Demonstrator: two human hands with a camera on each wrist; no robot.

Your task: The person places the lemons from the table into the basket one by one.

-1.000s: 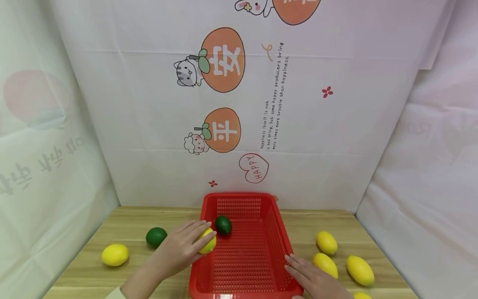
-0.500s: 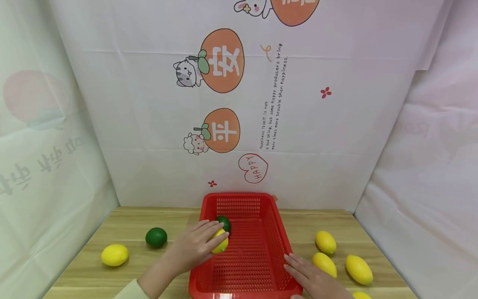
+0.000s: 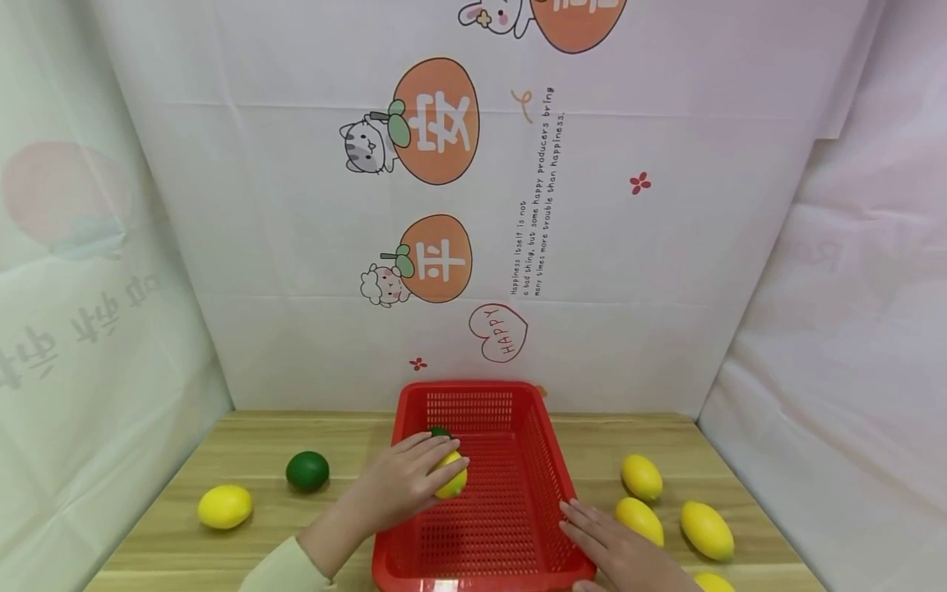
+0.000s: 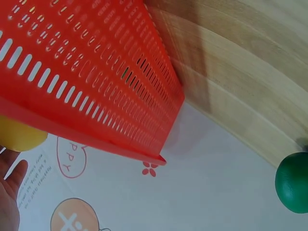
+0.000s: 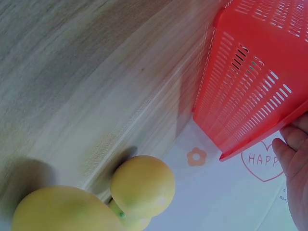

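Observation:
My left hand holds a yellow lemon over the left part of a red plastic basket. In the left wrist view this lemon shows just past the basket's rim. A dark green lime lies inside the basket, mostly hidden behind my left fingers. My right hand rests on the basket's right rim with fairly straight fingers; the right wrist view shows its fingertips at the rim.
Left of the basket, a second green lime and a lemon lie on the wooden table. Several lemons, one of them farthest right, lie beside my right hand. White printed cloth hangs behind and at both sides.
My left hand has carried the lemon rightward, from the basket's left rim to over its inside, and now covers more of the lime there. My right hand stays at the rim.

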